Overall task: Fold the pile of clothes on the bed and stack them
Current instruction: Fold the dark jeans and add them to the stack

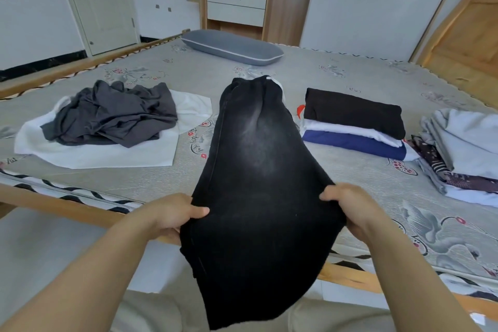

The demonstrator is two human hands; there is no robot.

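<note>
The left hand (172, 214) grips one side of the black garment (258, 183), thumb on top and fingers curled under the cloth. The right hand (347, 205) pinches the opposite side in the same way. The garment stretches from the near edge of the bed (296, 70) towards its middle, its lower part hanging off the edge. A crumpled grey and white pile (107, 124) lies by the left edge. A folded stack (355, 124) sits right of the garment, with more folded cloth (463, 148) near the right edge.
</note>
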